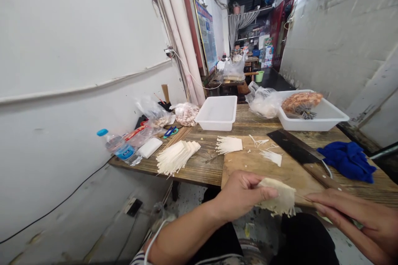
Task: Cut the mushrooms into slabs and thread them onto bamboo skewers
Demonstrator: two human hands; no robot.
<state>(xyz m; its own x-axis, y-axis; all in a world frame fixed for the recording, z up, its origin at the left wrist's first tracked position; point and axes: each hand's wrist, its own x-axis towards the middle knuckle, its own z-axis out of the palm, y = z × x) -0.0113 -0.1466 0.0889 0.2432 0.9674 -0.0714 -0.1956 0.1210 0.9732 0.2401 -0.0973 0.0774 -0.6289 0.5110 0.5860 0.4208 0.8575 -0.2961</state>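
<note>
My left hand (242, 194) is closed, pinching a pale fringed sheet (280, 198) at the near edge of the wooden cutting board (248, 161). A thin stick pokes out of the sheet toward my right hand (354, 215). My right hand lies beside it with fingers stretched toward the stick's end; whether they grip it I cannot make out. More fringed pieces (228, 144) and a small one (272, 157) rest on the board. A cleaver (295, 147) lies on the board's right side.
A stack of pale cut strips (175, 156) sits left on the wooden table (205, 165). Two white tubs (217, 112) (326, 118), the right holding skewered food, stand behind. A blue cloth (346, 159), a water bottle (120, 147) and plastic bags lie around.
</note>
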